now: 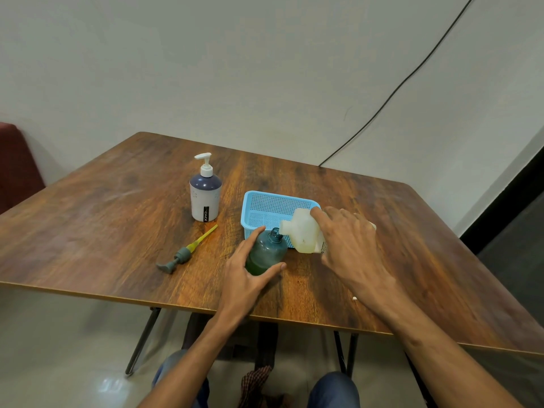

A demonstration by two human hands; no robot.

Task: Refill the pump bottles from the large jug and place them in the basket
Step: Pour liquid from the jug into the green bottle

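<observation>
My left hand (245, 267) wraps around a grey-green bottle (268, 252) standing upright on the wooden table (103, 225), its neck uncapped and green liquid low inside. My right hand (350, 242) grips a whitish jug (301, 231), tipped on its side with its mouth at the bottle's neck. The bottle's grey pump head with a yellow tube (185, 251) lies on the table to the left. A white pump bottle with a dark top (205, 191) stands further back, pump fitted. The blue basket (273, 206) sits behind the jug, nothing visible in it.
A black cable (412, 73) runs down the wall to the table's far edge. A red seat (14, 163) shows at the far left. A small white scrap (355, 298) lies near my right forearm. My knees are under the table's near edge.
</observation>
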